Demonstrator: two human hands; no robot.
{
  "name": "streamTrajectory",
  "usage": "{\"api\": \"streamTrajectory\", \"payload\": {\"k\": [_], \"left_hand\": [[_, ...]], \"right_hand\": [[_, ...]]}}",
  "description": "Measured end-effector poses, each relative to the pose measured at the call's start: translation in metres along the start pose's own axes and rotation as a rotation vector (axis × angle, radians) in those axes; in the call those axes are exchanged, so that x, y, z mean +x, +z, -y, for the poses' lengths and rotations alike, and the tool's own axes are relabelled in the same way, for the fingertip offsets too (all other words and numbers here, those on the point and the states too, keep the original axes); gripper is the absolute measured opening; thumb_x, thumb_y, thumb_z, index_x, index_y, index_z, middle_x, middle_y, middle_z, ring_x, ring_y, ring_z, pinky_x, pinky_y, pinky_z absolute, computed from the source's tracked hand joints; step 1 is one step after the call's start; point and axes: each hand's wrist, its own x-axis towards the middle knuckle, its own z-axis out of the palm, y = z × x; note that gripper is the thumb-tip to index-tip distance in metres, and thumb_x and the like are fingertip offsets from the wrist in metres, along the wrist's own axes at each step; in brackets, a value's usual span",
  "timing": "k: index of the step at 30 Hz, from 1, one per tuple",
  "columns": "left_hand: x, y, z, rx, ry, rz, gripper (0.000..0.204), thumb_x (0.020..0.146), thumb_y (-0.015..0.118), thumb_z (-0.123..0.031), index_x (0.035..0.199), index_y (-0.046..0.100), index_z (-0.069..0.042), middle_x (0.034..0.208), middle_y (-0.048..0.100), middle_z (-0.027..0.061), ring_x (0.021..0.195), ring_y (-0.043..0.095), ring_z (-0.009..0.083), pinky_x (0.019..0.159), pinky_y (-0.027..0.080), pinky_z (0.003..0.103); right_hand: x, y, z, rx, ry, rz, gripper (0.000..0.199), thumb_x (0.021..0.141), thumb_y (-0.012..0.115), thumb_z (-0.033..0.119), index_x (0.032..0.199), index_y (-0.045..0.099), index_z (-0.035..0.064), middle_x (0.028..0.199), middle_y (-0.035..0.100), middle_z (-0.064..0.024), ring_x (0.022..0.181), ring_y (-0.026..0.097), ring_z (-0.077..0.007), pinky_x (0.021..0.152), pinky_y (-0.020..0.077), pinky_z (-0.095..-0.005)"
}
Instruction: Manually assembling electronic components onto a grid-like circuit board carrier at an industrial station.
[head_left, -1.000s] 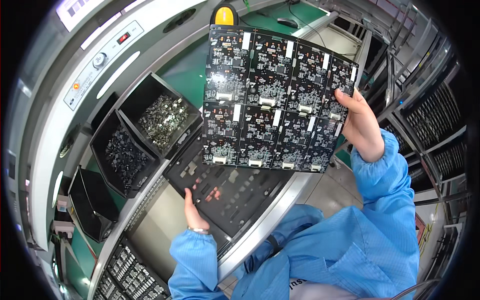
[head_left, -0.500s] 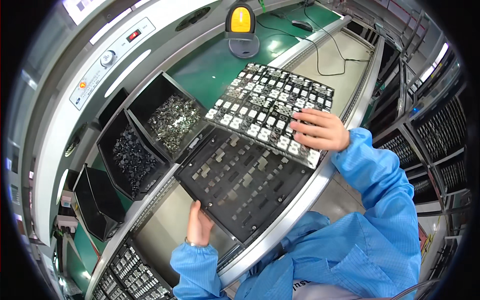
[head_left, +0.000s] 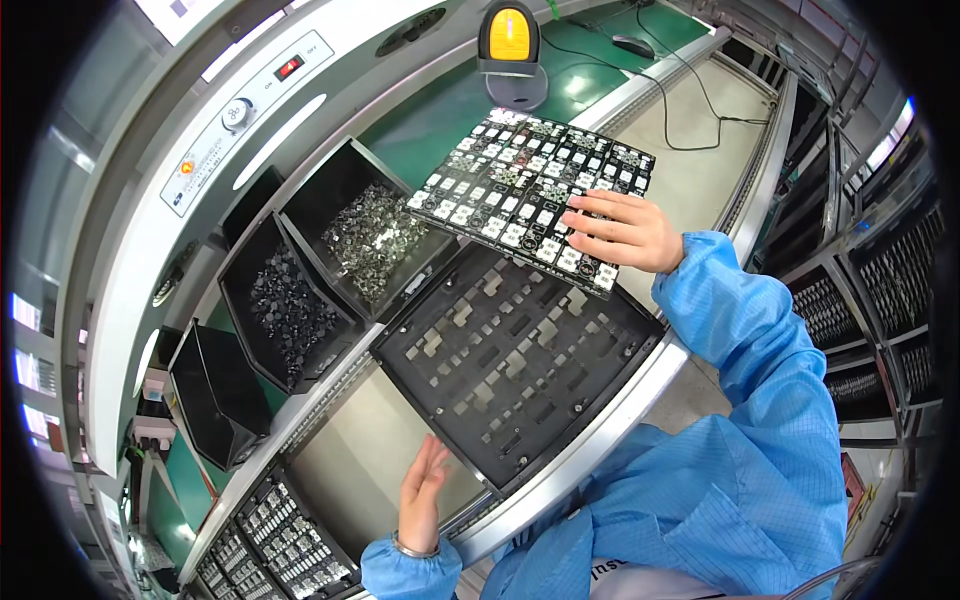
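A panel of circuit boards [head_left: 500,195], black with rows of white squares, is held above the far part of a black fixture tray [head_left: 600,385]. My right hand [head_left: 632,235] grips its right-hand edge, with the fingers lying across the top and the thumb out of sight underneath. The tray, full of small cutouts, lies across the rails. Near its left front side, my left hand [head_left: 422,500] is open and holds nothing, its fingers stretched out and apart from the tray.
Left of the tray stand a bin of shiny metal pieces [head_left: 375,240], a bin of small black parts [head_left: 290,310] and another black bin [head_left: 215,400]. A filled tray [head_left: 285,530] sits at lower left. A yellow-black scanner [head_left: 511,45], cable [head_left: 665,130] and mouse [head_left: 633,46] are beyond.
The panel has moved to the far left with my right hand, uncovering more of the tray. My left hand has come away from the tray's side and its fingers have straightened.
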Motion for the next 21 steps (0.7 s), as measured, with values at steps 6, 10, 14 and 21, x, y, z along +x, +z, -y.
{"api": "streamTrajectory", "payload": {"k": [6,10,14,21], "left_hand": [[0.005,0.006,-0.014,-0.025,-0.013,0.037,0.062,0.087,0.046,-0.021,0.143,0.028,-0.001,0.141,0.04,0.0193,0.13,0.039,0.0286,0.106,0.027,0.039],[0.016,0.017,-0.022,-0.034,-0.044,0.142,0.065,0.086,0.046,-0.02,0.145,0.023,-0.004,0.143,0.037,0.0193,0.131,0.037,0.0289,0.108,0.025,0.039],[0.035,0.023,-0.024,-0.085,-0.043,0.373,0.07,0.09,0.054,-0.016,0.147,0.014,-0.007,0.151,0.018,0.018,0.14,0.02,0.0291,0.111,0.02,0.036],[0.046,0.095,-0.06,-0.356,0.385,0.567,0.085,0.089,0.056,-0.007,0.147,-0.005,-0.011,0.152,0.008,0.0144,0.14,0.016,0.0256,0.111,0.019,0.038]], "right_hand": [[-0.005,-0.006,-0.006,0.014,0.026,0.012,0.023,0.083,0.058,0.006,0.105,0.06,0.0023,0.117,0.061,-0.0145,0.107,0.059,-0.0337,0.089,0.051,-0.044],[-0.006,-0.012,-0.004,-0.016,0.078,0.024,0.03,0.081,0.057,0.006,0.111,0.06,0.0065,0.12,0.059,-0.0108,0.107,0.059,-0.0295,0.09,0.0511,-0.0406],[0.007,-0.033,0.012,0.069,0.051,-0.014,0.022,0.08,0.059,0.007,0.101,0.061,-0.0007,0.109,0.063,-0.0192,0.102,0.061,-0.038,0.085,0.0514,-0.0459],[0.045,-0.055,0.077,0.146,-0.035,0.031,0.019,0.083,0.06,0.012,0.102,0.065,0.0108,0.112,0.063,-0.0185,0.102,0.062,-0.0337,0.089,0.0495,-0.0437]]}}
